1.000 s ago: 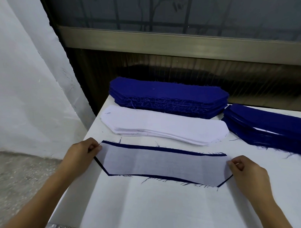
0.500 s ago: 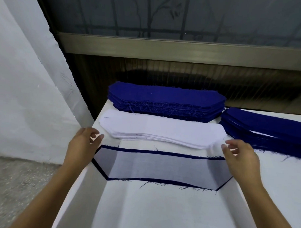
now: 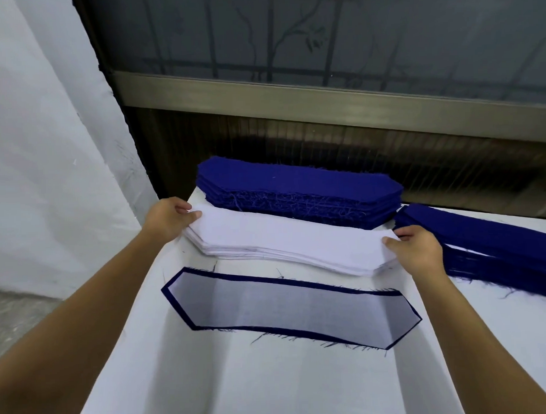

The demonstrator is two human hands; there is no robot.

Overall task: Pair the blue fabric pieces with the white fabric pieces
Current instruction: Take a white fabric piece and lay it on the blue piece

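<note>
One blue stack (image 3: 298,181) lies behind the white stack (image 3: 285,240), whose ends left hand (image 3: 167,221) and right hand (image 3: 420,251) pinch.

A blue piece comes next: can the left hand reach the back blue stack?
Probably: the back blue stack lies uncovered just beyond the left hand, though that hand pinches the white stack at its end.

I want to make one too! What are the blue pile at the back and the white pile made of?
The back blue pile seems woven cloth, matte: loose threads fray from its cut edges. The white pile is thin matte sheets, probably light fabric or interfacing; on the paired piece blue shows through one.
</note>
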